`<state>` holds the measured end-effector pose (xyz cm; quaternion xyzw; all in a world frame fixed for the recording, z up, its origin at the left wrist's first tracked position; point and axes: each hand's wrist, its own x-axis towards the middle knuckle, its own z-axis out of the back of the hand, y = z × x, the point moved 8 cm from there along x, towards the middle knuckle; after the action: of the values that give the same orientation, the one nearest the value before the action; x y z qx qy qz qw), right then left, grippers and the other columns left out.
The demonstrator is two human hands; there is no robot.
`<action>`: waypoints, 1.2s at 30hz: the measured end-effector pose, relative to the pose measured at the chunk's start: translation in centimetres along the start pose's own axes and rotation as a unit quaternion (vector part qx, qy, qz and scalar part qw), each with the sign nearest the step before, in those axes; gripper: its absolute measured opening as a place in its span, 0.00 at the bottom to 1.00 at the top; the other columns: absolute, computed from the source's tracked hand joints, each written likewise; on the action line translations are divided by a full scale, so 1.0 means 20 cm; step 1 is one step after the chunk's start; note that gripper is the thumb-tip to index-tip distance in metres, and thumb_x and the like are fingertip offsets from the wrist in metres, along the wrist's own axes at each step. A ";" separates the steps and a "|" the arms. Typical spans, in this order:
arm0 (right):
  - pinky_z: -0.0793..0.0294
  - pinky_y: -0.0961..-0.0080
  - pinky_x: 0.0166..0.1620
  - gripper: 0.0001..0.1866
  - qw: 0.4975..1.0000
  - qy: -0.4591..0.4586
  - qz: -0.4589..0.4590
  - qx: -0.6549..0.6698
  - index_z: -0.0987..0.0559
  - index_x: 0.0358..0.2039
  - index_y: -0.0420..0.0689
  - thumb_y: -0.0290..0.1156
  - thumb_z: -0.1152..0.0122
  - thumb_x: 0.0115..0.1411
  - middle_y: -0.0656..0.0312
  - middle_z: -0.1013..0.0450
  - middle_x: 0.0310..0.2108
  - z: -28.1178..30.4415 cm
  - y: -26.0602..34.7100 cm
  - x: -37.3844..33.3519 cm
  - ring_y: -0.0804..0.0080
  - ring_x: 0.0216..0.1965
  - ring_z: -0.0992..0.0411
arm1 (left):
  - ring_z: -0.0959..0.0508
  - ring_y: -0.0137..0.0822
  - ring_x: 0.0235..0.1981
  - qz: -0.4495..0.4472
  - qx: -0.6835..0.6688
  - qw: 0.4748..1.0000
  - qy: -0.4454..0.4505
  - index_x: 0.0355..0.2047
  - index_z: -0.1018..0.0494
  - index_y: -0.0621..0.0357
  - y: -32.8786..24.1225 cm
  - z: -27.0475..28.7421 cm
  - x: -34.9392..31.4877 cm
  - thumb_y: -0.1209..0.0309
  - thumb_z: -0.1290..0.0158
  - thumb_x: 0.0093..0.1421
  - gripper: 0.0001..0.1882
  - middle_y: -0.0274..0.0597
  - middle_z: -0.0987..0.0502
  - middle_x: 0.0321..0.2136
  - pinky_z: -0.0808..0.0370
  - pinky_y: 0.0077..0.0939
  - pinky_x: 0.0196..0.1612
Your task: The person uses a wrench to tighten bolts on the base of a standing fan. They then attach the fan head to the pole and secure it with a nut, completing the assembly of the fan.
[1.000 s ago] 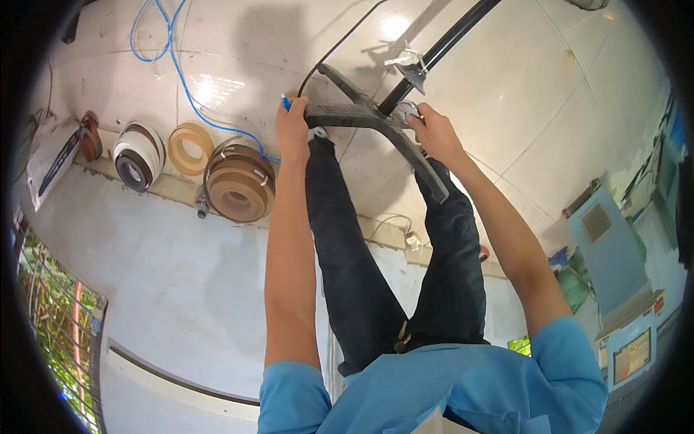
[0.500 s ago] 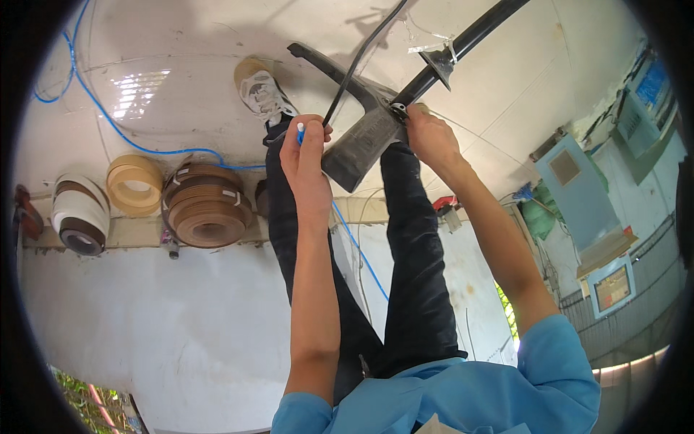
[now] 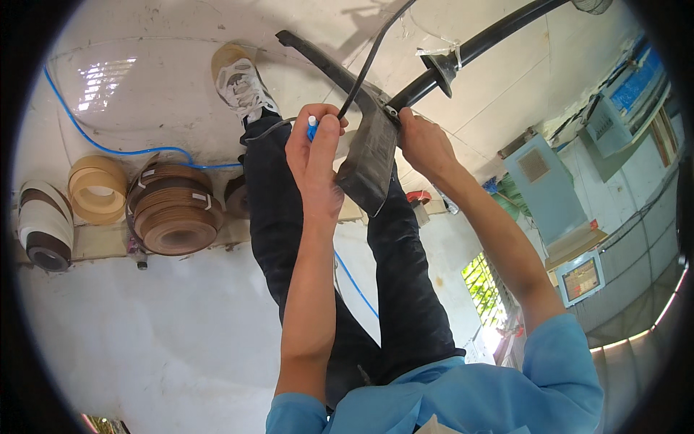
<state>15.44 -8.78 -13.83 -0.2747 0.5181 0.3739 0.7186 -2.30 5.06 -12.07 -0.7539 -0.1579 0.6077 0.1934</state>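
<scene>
In front of me a black stand [image 3: 370, 160] with flat splayed legs and a pole [image 3: 499, 35], like a floor fan's base, leans up to the right. A cone-shaped collar [image 3: 442, 74] sits on the pole. My right hand [image 3: 428, 147] is closed on the joint of legs and pole, beside a small metal ring [image 3: 392, 111]. My left hand [image 3: 316, 155], left of the nearest leg, is closed around a small blue thing with a white end [image 3: 312, 128]. A black cable [image 3: 367, 71] rises from that hand's fingers. The palm side and the cable's hold are partly hidden.
Rolls of edge strip, white [image 3: 45, 220], tan [image 3: 97, 189] and brown [image 3: 176, 217], stand along the wall at left. A blue hose [image 3: 119, 150] crosses the floor behind my shoe [image 3: 242, 87]. Grey-blue panels [image 3: 547, 189] stand at right.
My view has shifted, so the rolls and shoe appear further left. The stand has tilted slightly, its near leg now steeper. Both hands keep their hold.
</scene>
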 end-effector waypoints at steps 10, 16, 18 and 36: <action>0.21 0.47 0.39 0.08 0.999 0.036 0.028 -0.027 0.32 0.43 0.38 0.25 0.48 0.66 0.40 0.21 0.32 0.01 0.02 0.01 0.38 0.36 0.19 | 0.41 0.15 0.24 0.051 -0.065 0.996 -0.016 0.41 0.23 0.60 0.03 -0.01 0.04 0.62 0.44 0.66 0.13 0.29 0.26 0.31 0.45 0.15 0.30; 0.23 0.45 0.38 0.09 0.998 0.034 0.042 -0.034 0.34 0.42 0.35 0.25 0.48 0.65 0.40 0.22 0.29 0.04 0.04 0.01 0.37 0.35 0.20 | 0.41 0.15 0.25 0.063 -0.056 0.996 -0.018 0.41 0.23 0.60 0.04 -0.02 0.05 0.64 0.45 0.65 0.11 0.29 0.26 0.31 0.44 0.16 0.30; 0.23 0.45 0.38 0.09 0.997 0.051 0.042 -0.038 0.34 0.43 0.35 0.25 0.48 0.65 0.40 0.22 0.28 0.04 0.04 0.02 0.37 0.35 0.21 | 0.41 0.15 0.25 0.064 -0.044 0.997 -0.018 0.40 0.23 0.59 0.04 -0.02 0.06 0.65 0.45 0.65 0.11 0.28 0.26 0.31 0.44 0.15 0.30; 0.23 0.45 0.39 0.10 0.992 0.108 0.065 -0.029 0.33 0.42 0.34 0.22 0.48 0.61 0.36 0.22 0.32 0.05 0.07 0.05 0.34 0.38 0.21 | 0.38 0.15 0.27 0.055 -0.059 0.997 -0.023 0.37 0.24 0.59 0.03 -0.02 0.08 0.69 0.44 0.63 0.07 0.26 0.28 0.29 0.43 0.14 0.30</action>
<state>15.09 -6.96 -14.50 -0.2993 0.5984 0.4029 0.6244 -1.56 5.26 -13.75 -0.7574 -0.1561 0.6240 0.1117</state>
